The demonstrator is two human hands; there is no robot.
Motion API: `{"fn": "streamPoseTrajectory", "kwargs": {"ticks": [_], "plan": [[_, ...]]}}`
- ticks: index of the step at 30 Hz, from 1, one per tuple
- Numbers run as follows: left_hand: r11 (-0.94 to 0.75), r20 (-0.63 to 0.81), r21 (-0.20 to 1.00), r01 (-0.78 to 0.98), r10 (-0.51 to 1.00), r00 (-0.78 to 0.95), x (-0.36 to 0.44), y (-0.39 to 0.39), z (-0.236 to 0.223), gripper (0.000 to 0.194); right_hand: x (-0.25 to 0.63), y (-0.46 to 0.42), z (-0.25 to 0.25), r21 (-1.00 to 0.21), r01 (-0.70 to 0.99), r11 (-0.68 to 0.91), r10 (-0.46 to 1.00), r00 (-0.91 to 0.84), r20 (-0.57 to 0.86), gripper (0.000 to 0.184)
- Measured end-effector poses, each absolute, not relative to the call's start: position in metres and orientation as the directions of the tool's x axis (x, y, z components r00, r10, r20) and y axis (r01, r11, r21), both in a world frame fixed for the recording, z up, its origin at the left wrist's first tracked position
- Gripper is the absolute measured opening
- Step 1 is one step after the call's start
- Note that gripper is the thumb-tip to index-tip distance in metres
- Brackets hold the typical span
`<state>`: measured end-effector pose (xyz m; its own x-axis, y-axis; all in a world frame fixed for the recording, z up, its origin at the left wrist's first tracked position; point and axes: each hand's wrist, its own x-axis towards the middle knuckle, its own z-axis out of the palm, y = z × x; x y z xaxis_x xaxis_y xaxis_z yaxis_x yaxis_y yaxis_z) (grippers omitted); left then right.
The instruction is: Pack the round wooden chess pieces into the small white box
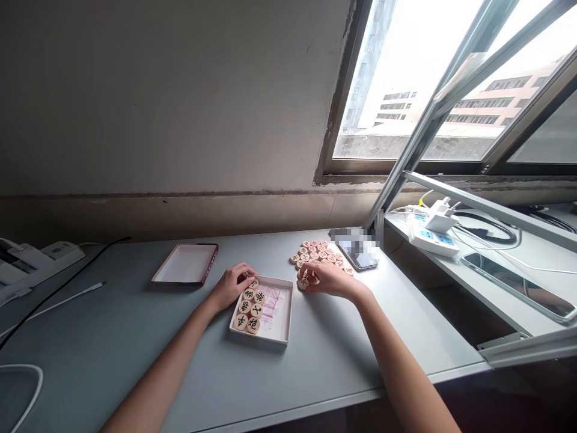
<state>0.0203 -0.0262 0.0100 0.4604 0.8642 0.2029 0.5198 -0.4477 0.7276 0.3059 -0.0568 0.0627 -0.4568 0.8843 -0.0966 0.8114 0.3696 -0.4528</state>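
Observation:
A shallow white box [288,313] sits slightly turned on the grey table, several black-marked Chinese chess pieces [256,310] lying in two columns along its left side. My left hand [235,282] is closed at the box's far left corner, thumb over the rim beside the farthest piece; its fingertips are partly hidden. To the right of the box, my right hand [329,279] pinches a black-marked chess piece [303,282] between thumb and fingers, low over the table. Behind that hand lies a cluster of loose chess pieces [312,248], mostly red-marked, and the hand covers part of it.
The box lid [184,264] lies with its inside up at the back left. A phone [360,255] rests beyond the loose pieces. Cables [67,304] run along the left. On the right are a metal frame [417,135], a power strip [433,236] and another phone [518,285].

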Motion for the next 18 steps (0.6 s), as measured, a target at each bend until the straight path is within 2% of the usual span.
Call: {"fn": "streamPoseTrajectory", "kwargs": {"ticks": [4, 10, 13, 16, 18], "plan": [[-0.454, 0.208, 0.722, 0.523, 0.862, 0.462, 0.020, -0.026, 0.010, 0.019, 0.302, -0.058, 0.062, -0.454, 0.804, 0.383, 0.882, -0.464, -0.078, 0.028], [-0.459, 0.211, 0.708, 0.536, 0.862, 0.460, 0.020, -0.027, 0.011, 0.018, 0.304, -0.058, 0.067, -0.366, 0.853, 0.372, 0.911, -0.412, -0.034, 0.011], [-0.470, 0.232, 0.686, 0.555, 0.864, 0.446, 0.020, -0.027, 0.011, 0.022, 0.303, -0.059, 0.070, -0.376, 0.833, 0.407, 0.894, -0.447, -0.022, 0.013], [-0.481, 0.259, 0.667, 0.569, 0.865, 0.429, 0.019, -0.027, 0.012, 0.023, 0.285, -0.065, 0.069, -0.411, 0.745, 0.526, 0.837, -0.539, 0.095, 0.016], [-0.488, 0.256, 0.667, 0.563, 0.860, 0.441, 0.019, -0.028, 0.013, 0.020, 0.264, -0.071, 0.064, -0.358, 0.707, 0.610, 0.789, -0.584, 0.192, 0.020]]}}
